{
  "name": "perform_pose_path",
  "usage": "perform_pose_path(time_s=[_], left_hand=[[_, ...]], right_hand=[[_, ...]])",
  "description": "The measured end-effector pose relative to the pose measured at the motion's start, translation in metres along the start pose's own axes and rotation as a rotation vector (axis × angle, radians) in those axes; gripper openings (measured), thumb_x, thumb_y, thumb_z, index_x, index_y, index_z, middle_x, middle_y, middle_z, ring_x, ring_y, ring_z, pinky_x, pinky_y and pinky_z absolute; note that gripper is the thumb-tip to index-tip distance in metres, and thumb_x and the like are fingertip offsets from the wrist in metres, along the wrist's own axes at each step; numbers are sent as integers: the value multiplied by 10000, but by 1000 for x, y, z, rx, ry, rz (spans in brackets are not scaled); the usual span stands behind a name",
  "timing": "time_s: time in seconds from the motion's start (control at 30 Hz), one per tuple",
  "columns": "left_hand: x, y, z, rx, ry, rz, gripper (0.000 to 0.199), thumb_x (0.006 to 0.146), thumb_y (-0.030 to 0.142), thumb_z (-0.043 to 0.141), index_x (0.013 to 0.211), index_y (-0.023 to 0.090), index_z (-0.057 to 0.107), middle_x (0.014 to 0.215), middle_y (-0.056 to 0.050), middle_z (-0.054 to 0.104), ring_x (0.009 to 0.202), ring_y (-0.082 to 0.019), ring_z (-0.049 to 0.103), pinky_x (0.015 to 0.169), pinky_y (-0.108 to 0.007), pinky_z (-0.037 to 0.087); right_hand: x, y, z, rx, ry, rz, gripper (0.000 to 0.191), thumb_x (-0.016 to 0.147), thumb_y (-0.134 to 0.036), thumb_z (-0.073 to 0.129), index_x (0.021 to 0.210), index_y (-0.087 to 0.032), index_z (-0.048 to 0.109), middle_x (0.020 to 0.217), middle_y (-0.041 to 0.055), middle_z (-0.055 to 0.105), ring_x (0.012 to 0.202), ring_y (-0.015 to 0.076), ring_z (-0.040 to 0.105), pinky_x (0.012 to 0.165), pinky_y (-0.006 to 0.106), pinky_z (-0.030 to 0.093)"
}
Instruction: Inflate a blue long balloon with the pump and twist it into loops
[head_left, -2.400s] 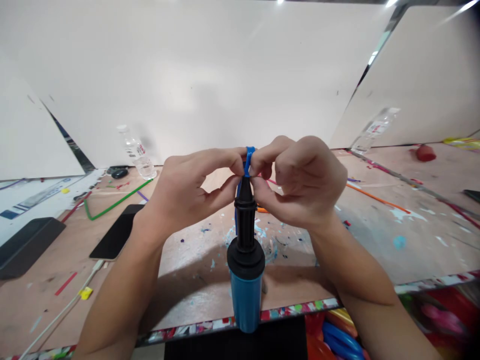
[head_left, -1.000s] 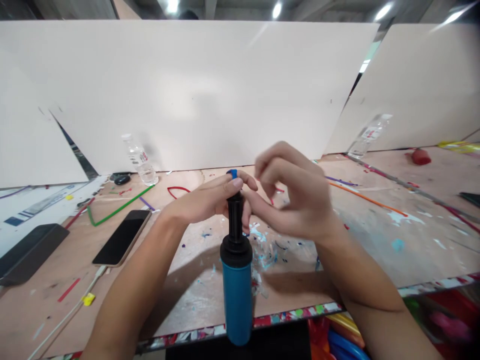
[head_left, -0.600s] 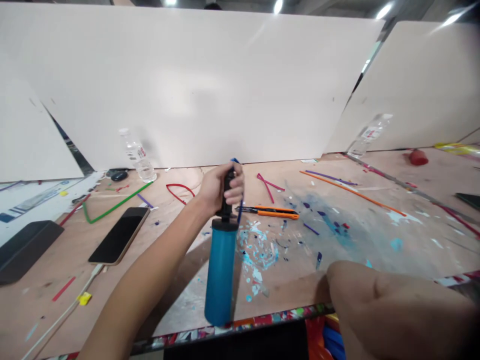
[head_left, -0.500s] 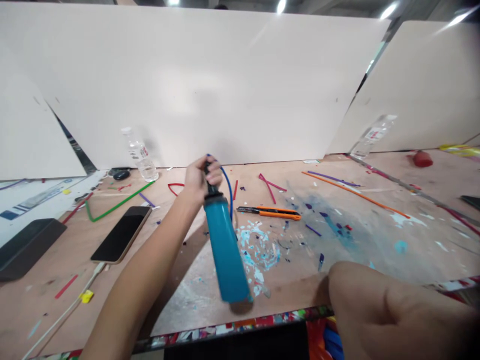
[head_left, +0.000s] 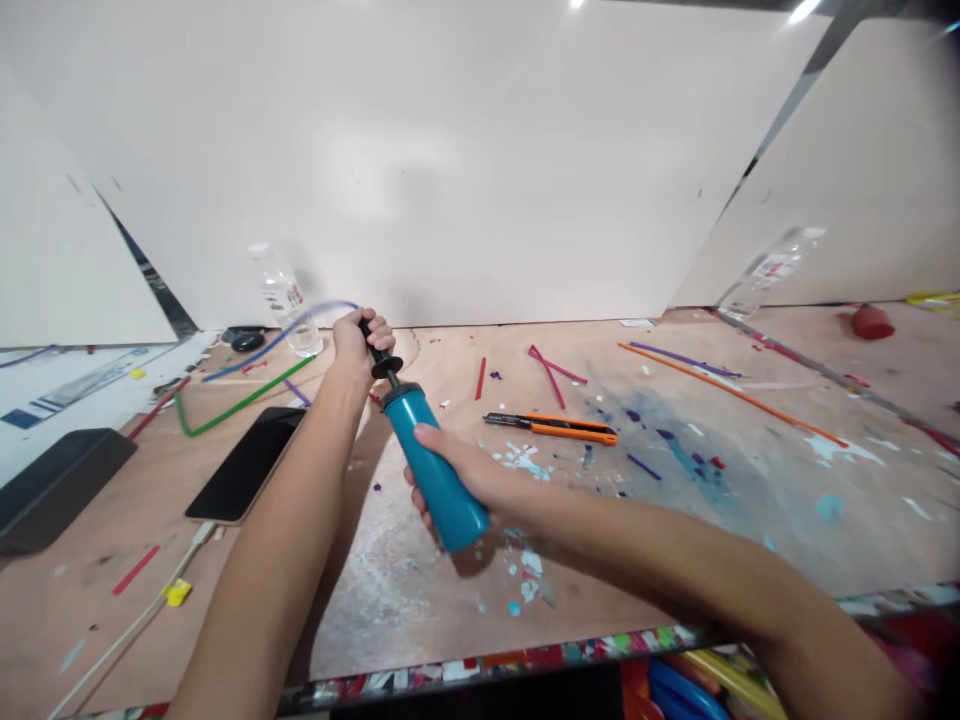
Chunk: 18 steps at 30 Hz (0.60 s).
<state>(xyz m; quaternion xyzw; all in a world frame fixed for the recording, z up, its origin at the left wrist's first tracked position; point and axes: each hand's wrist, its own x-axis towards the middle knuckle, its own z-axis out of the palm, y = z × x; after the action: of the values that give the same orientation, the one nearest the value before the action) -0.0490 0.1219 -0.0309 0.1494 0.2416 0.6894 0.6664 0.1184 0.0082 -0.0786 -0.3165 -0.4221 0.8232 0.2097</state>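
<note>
A teal hand balloon pump is held tilted above the table, its black end up and to the left. My left hand is closed round that narrow black end. A black flange and a short stretch of rod show between this hand and the barrel. From the top of the left hand a thin, limp blue balloon arcs to the left. Its end at the hand is hidden by the fingers. My right hand wraps round the teal barrel, thumb on top and fingertips underneath.
An orange utility knife lies right of the pump. Thin balloons, including a green one and an orange one, lie about. A phone, dark box and two water bottles stand or lie before white panels.
My right hand has come from the lower right onto the pump's barrel. The pump's black end has moved left, baring some rod. The blue balloon has swung from the right side to the left.
</note>
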Motion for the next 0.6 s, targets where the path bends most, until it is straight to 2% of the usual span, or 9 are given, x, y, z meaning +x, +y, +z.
perform_pose_path(time_s=[0.1,0.17,0.27,0.43,0.6], left_hand=[[15,6,-18,-52,-6,-89,240,857,115,372,631,184,333,458,75,283,300,-27,260,290,-135,210],[19,12,-25,-61,-39,-87,241,861,111,371,636,185,328,465,75,293,304,-25,273,296,-131,220],[21,15,-27,-66,-28,-65,258,886,120,360,640,186,322,462,78,288,303,-24,281,302,-129,223],[20,-6,-25,-97,-33,-78,288,957,187,328,673,176,375,464,75,316,314,-26,307,319,-124,255],[13,-27,-19,-111,-39,-110,280,963,243,346,702,166,410,527,33,446,364,-26,397,376,-119,344]], right_hand=[[-20,23,18,124,75,52,442,831,-609,544,942,-198,424,707,-12,582,501,119,588,448,253,509],[-33,33,26,175,87,75,454,817,-610,565,948,-202,415,713,-18,589,493,119,593,439,253,507],[-46,42,28,203,78,122,467,814,-619,562,959,-202,408,698,-24,591,459,118,585,419,252,497],[-52,32,13,202,106,199,411,875,-603,481,953,-206,409,686,-20,598,454,124,588,417,255,499],[-52,18,-2,163,115,130,399,871,-585,507,944,-203,418,697,-12,607,478,128,596,426,260,515]])
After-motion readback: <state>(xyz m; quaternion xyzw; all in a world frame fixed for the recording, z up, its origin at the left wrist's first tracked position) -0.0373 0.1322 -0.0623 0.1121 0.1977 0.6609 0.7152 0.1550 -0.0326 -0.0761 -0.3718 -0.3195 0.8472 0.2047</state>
